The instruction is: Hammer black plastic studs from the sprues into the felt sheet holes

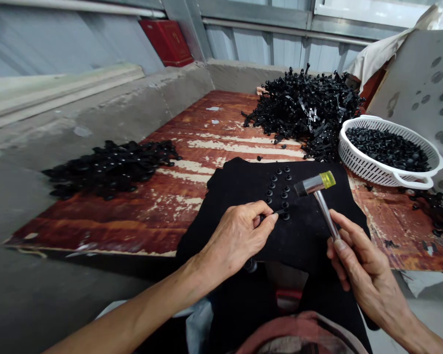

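Head view shows us the left hand (239,231), thumb and forefinger pinching a small black piece (279,212) that points right, toward the near end of the black studs (284,195) on the black cloth (236,196); the right hand (365,265) wraps the shaft of the hammer (325,212), right of those studs. We see that shaft slant away and leftward from the grip; its head lies crosswise, dark face nearer the studs; the left hand is closer to them

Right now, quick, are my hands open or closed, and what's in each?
Left hand: closed, pinching a thin black strip.
Right hand: closed, holding a yellow-faced hammer.
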Demonstrator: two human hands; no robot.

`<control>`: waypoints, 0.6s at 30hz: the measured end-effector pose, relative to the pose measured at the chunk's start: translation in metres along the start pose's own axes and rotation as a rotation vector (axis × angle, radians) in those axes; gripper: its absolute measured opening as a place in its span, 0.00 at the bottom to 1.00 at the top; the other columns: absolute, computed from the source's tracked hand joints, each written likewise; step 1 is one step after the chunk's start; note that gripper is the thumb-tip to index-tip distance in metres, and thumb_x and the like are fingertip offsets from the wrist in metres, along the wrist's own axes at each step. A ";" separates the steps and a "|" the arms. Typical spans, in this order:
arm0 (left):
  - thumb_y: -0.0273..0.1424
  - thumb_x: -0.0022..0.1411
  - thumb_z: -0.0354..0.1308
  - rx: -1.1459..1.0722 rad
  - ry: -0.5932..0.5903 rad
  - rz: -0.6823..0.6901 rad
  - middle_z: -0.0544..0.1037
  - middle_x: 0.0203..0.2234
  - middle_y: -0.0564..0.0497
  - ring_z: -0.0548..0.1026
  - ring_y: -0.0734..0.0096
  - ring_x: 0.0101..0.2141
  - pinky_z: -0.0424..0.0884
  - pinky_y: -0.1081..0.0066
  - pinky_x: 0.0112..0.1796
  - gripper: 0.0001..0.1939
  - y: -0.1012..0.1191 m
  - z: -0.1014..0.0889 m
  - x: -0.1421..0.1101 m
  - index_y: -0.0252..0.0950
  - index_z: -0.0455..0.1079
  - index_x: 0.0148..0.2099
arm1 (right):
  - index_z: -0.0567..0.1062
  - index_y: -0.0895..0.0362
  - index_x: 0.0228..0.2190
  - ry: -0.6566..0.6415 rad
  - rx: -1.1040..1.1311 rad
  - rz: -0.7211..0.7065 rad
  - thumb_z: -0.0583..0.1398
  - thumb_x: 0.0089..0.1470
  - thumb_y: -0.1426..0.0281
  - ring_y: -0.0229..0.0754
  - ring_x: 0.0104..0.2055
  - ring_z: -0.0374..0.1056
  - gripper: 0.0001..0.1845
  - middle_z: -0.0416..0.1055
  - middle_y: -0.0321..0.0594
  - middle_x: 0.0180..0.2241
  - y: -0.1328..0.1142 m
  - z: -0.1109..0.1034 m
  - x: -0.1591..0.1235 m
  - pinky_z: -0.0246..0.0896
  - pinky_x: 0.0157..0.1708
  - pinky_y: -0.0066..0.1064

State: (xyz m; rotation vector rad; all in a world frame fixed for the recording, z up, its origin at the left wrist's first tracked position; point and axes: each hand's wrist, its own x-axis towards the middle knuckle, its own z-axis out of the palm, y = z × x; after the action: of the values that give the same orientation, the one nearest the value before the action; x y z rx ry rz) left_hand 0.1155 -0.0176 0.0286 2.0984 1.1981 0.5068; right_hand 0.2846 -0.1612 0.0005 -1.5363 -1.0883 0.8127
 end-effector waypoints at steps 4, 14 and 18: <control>0.37 0.57 0.52 -0.003 0.005 0.014 0.60 0.13 0.59 0.57 0.79 0.15 0.51 0.76 0.19 0.14 -0.002 0.000 0.000 0.35 0.73 0.28 | 0.61 0.42 0.60 -0.006 -0.017 -0.007 0.52 0.65 0.63 0.32 0.21 0.56 0.23 0.65 0.33 0.29 0.000 -0.001 0.000 0.55 0.16 0.23; 0.37 0.57 0.51 0.032 -0.008 0.011 0.60 0.13 0.58 0.58 0.78 0.16 0.52 0.75 0.20 0.15 -0.002 0.001 0.000 0.34 0.74 0.28 | 0.61 0.39 0.60 -0.024 -0.051 -0.018 0.51 0.66 0.64 0.32 0.21 0.56 0.22 0.65 0.32 0.29 0.001 -0.001 0.000 0.55 0.17 0.22; 0.35 0.58 0.51 0.056 0.012 0.057 0.61 0.14 0.58 0.59 0.78 0.17 0.53 0.75 0.21 0.14 -0.005 0.002 0.001 0.34 0.74 0.28 | 0.61 0.42 0.60 -0.040 -0.141 -0.075 0.50 0.66 0.67 0.33 0.21 0.58 0.23 0.66 0.33 0.29 -0.003 -0.003 0.001 0.56 0.16 0.23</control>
State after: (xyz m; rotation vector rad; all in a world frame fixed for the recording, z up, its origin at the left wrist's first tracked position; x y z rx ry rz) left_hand 0.1140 -0.0158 0.0236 2.1852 1.1745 0.5180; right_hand 0.2871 -0.1612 0.0042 -1.5920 -1.2479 0.7316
